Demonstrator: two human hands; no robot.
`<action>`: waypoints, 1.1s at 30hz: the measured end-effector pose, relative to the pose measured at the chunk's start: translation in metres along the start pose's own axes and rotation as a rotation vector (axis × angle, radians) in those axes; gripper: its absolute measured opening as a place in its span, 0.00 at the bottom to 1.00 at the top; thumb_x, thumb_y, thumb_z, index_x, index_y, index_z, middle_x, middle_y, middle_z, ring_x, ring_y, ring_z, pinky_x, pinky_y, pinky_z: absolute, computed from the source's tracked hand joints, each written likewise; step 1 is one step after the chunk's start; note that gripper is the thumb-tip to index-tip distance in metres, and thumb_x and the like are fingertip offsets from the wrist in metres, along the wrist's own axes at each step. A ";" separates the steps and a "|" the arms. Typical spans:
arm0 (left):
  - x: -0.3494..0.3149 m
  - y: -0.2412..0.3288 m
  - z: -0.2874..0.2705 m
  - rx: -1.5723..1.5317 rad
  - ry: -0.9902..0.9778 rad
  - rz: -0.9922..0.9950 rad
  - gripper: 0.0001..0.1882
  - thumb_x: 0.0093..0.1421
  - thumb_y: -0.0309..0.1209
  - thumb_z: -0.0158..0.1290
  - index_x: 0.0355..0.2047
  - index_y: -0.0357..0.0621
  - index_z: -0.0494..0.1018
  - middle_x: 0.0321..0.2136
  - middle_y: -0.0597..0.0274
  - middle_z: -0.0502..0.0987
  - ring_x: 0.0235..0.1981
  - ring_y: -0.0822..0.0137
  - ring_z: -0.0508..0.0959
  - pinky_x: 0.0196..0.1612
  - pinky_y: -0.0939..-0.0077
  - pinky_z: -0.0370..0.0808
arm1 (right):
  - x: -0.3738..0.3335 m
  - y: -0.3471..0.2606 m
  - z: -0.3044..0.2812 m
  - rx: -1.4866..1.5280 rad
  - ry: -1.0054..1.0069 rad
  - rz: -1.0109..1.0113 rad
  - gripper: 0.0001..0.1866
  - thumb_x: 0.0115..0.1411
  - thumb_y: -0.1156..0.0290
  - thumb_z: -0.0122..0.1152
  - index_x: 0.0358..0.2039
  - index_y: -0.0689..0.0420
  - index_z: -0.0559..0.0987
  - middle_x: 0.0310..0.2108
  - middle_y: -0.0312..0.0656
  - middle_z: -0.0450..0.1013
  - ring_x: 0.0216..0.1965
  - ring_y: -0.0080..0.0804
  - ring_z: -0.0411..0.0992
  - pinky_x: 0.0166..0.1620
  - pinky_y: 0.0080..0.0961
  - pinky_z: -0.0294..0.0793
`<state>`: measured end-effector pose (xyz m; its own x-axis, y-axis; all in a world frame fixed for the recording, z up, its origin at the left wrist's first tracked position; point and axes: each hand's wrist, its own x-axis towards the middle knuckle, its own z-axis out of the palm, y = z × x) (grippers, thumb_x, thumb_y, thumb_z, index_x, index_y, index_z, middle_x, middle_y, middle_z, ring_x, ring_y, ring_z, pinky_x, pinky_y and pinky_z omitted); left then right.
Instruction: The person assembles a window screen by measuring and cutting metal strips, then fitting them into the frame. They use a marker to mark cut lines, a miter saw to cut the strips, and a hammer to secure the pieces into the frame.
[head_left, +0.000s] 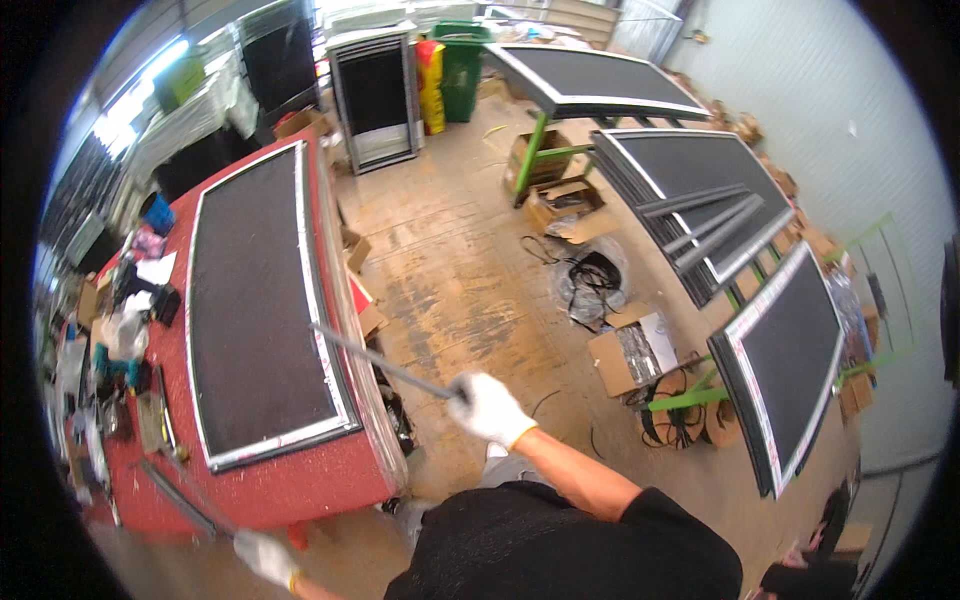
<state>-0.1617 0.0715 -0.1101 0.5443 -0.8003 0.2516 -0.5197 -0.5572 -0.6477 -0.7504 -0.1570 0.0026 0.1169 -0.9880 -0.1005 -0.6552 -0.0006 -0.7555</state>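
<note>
Metal rod (385, 364): we carry it in our right hand (487, 405), slanting over the edge of the red workbench (300, 490).

Our right hand, in a white glove, is closed around the rod's near end, and the far end reaches out above the aluminium frame of the dark mesh screen (255, 300) lying flat on the bench. Our left hand (262, 556), also gloved, sits low by the bench's near corner next to a second grey bar (180, 497); we cannot tell whether it grips that bar or only rests beside it. We judge the step to be bringing the rod to the screen's right rail. Next it would need lowering level and lining up along that rail without snagging the mesh.
</note>
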 end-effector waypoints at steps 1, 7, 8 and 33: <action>0.004 0.025 -0.029 -0.005 0.132 0.072 0.23 0.78 0.34 0.48 0.69 0.43 0.79 0.65 0.52 0.83 0.67 0.52 0.81 0.74 0.55 0.76 | -0.005 0.016 -0.021 -0.029 0.046 0.004 0.15 0.64 0.63 0.71 0.44 0.60 0.89 0.41 0.61 0.85 0.46 0.64 0.83 0.52 0.54 0.83; 0.062 0.185 -0.197 -0.798 0.084 -0.078 0.15 0.76 0.35 0.49 0.54 0.44 0.80 0.51 0.45 0.85 0.58 0.44 0.83 0.62 0.42 0.80 | 0.009 0.098 -0.118 -0.047 0.270 0.014 0.12 0.64 0.70 0.74 0.45 0.61 0.87 0.39 0.54 0.85 0.41 0.54 0.86 0.49 0.45 0.85; 0.069 0.201 -0.224 -1.025 0.027 -0.202 0.16 0.79 0.38 0.48 0.55 0.43 0.80 0.51 0.40 0.85 0.58 0.38 0.83 0.62 0.39 0.80 | 0.014 0.110 -0.126 0.028 0.269 0.002 0.11 0.65 0.72 0.73 0.45 0.62 0.86 0.38 0.51 0.84 0.39 0.46 0.85 0.49 0.39 0.85; 0.279 0.411 -0.376 -1.116 -0.547 -1.043 0.21 0.81 0.47 0.51 0.49 0.39 0.79 0.45 0.31 0.87 0.49 0.28 0.88 0.55 0.33 0.84 | 0.626 -0.012 -0.068 -0.084 -0.111 -0.452 0.13 0.69 0.70 0.74 0.49 0.65 0.87 0.41 0.52 0.87 0.41 0.42 0.86 0.51 0.38 0.85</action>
<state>-0.4709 -0.4637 -0.0360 0.9775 0.0430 -0.2063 0.1447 -0.8486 0.5088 -0.7197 -0.7860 -0.0073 0.4805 -0.8633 0.1543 -0.5776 -0.4439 -0.6851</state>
